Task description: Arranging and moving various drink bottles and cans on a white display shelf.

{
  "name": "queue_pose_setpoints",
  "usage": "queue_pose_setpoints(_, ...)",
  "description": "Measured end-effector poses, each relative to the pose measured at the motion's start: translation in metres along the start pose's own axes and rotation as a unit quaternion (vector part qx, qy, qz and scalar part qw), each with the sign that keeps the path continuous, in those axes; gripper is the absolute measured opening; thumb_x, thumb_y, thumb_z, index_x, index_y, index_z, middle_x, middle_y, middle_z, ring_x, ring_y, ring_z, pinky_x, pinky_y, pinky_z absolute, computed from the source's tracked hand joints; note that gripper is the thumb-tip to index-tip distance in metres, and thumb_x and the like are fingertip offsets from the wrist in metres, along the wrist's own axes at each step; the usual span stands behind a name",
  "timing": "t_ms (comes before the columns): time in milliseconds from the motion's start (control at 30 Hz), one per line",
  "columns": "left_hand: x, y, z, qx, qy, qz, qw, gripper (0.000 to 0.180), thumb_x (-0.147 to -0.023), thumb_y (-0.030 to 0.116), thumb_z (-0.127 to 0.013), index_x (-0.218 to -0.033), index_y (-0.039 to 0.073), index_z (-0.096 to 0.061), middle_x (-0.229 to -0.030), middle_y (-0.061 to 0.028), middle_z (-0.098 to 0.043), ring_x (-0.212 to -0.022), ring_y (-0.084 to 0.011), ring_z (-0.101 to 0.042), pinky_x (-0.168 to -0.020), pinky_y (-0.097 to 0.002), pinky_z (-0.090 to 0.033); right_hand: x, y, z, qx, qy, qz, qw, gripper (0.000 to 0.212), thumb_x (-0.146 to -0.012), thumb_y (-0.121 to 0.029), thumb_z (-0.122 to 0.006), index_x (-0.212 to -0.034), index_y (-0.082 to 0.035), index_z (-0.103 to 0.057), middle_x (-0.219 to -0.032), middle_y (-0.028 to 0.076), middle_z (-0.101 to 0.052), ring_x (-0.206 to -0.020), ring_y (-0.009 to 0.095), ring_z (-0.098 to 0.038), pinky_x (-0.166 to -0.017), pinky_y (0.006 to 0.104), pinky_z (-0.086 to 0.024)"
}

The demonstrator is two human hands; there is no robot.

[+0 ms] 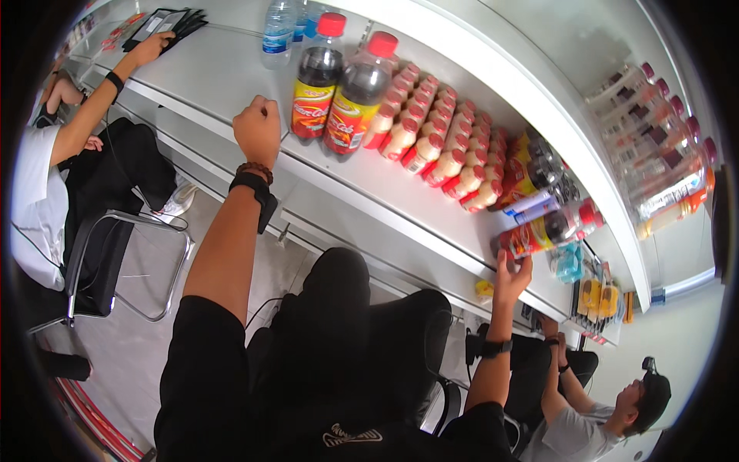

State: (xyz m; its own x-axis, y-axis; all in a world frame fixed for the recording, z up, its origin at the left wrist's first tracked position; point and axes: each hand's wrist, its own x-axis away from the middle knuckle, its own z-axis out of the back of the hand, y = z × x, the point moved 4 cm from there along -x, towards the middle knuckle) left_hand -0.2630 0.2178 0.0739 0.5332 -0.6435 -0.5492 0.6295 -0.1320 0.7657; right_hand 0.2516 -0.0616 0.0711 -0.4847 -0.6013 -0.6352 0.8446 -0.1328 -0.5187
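Left of the small-bottle block (436, 145), the left hand (258, 132) was curled closed; right of that block, a red-labelled soda bottle (530, 239) was touched by the right hand (511, 283), though whether it was clasped could not be told

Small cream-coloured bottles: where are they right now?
In the head view, the small bottles stand in rows on the white shelf, above centre, just right of the two large soda bottles and up-left of the right hand.

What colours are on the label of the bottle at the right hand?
Mainly red and yellow; the label shows best in the head view.
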Motion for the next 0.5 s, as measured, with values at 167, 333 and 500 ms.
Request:
queue_pose_setpoints(167,0.001,0.005,-0.001,0.015,-0.016,-0.016,1.0,0.026,-0.088,0.022,-0.051,-0.073,0.002,-0.06,-0.064,-0.0179,-0.061,-0.062,-0.0385,-0.056,-0.072,-0.0452,-0.045,0.011,-0.045,0.007,-0.021,-0.062,0.034,0.997,0.041,-0.072,-0.023,-0.082,-0.098,0.002,-0.064,-0.081,0.014,-0.059,-0.07,0.028,-0.054,-0.065,0.0384,-0.043)
queue_pose_setpoints(333,0.001,0.003,-0.002,-0.001,-0.027,-0.014,1.0,0.027,-0.088,0.022,-0.051,-0.072,0.002,-0.059,-0.063,-0.0171,-0.061,-0.062,-0.0387,-0.056,-0.072,-0.0455,-0.044,0.005,-0.111,-0.027,-0.036,-0.112,0.129,0.985,0.045,-0.071,-0.025,-0.084,-0.101,0.002,-0.064,-0.079,0.014,-0.061,-0.064,0.026,-0.054,-0.058,0.0359,-0.043)
queue_pose_setpoints(500,0.001,0.004,-0.001,0.007,-0.027,-0.005,1.0,0.028,-0.088,0.023,-0.052,-0.071,0.001,-0.059,-0.064,-0.0171,-0.061,-0.063,-0.0389,-0.056,-0.072,-0.0462,-0.044,0.01,-0.165,-0.071,-0.034,-0.16,0.111,0.98,0.047,-0.069,-0.029,-0.087,-0.099,0.0,-0.065,-0.075,0.015,-0.064,-0.064,0.03,-0.061,-0.058,0.0376,-0.048)
